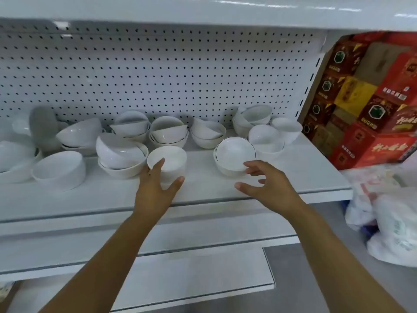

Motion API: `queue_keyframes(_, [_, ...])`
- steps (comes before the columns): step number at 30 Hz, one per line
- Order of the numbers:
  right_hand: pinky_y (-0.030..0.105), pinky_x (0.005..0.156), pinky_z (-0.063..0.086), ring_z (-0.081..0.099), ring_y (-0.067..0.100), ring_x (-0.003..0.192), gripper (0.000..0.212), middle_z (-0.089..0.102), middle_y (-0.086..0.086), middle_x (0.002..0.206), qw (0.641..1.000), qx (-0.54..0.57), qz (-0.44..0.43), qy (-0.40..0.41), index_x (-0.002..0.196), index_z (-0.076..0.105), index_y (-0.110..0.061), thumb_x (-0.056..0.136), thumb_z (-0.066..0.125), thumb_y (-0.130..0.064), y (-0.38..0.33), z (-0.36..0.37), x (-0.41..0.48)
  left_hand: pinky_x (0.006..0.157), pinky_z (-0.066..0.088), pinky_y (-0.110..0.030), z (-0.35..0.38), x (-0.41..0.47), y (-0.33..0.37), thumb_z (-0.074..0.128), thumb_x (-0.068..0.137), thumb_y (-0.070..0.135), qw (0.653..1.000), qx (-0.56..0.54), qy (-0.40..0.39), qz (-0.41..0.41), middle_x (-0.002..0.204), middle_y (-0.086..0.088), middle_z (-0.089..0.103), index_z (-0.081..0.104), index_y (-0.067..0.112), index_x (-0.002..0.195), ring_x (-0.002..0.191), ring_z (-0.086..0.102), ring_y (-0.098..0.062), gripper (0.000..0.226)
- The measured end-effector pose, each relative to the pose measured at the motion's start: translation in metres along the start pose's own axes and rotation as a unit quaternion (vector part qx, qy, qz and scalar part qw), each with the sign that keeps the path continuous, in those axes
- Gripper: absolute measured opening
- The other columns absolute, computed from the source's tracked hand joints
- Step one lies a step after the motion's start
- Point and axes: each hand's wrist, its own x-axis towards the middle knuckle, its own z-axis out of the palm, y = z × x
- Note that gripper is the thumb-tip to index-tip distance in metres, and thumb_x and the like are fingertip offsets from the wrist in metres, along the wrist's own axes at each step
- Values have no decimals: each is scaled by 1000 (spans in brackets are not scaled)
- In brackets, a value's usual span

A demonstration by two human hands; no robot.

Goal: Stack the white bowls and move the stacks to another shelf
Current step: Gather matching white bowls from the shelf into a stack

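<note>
Gripping plain white bowl [168,158] on shelf [293,177] with left hand [155,188], holding right hand [268,186], fingers spread and released, at near edge of dark-rimmed bowl [234,152].

The bowls [235,152] appeared glazed, glossy ceramic. The shelf [293,175] and pegboard [158,75] appeared smooth, white-painted metal. The boxes [365,105] appeared printed cardboard.
</note>
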Motion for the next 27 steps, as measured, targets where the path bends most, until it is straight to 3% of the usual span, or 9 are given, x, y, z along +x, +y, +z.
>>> queue_keyframes(5, [12,87,46,57,5,109,68,52,-7,124,994,-6,15,107,139,57,-27,78,88,-35,12,13,7,105,51,-46,14,6,-17,80,90,35,996,-33,82,17,145,-15,56,63,19,132,127,57,-36,49])
queue_keyframes(10, [17,86,49,60,4,108,63,51,-7,130,985,16,40,166,137,56,-31,82,81,-49,27,9,19,97,56,-40,20,4,-18,84,86,25,991,-87,80,66,127,-5,64,68,19,118,108,64,-25,36])
queue_keyframes(14, [24,92,53,60,4,112,59,52,-9,132,977,51,51,203,137,57,-31,85,74,-56,36,0,22,100,56,-36,29,3,4,83,87,23,980,-129,90,121,133,-10,61,66,16,118,119,61,-22,36])
queue_keyframes(19, [19,87,50,60,11,115,58,53,-6,136,968,62,64,235,138,58,-28,88,70,-56,48,-24,38,104,54,-40,32,17,42,79,89,39,966,-170,74,182,127,-8,59,63,19,117,123,59,-23,37])
queue_keyframes(27, [13,79,46,62,11,111,51,57,-4,136,962,56,56,262,135,61,-23,94,66,-53,81,-86,68,101,53,-21,69,17,103,77,85,50,946,-241,-6,215,126,2,56,60,32,115,127,58,-14,39])
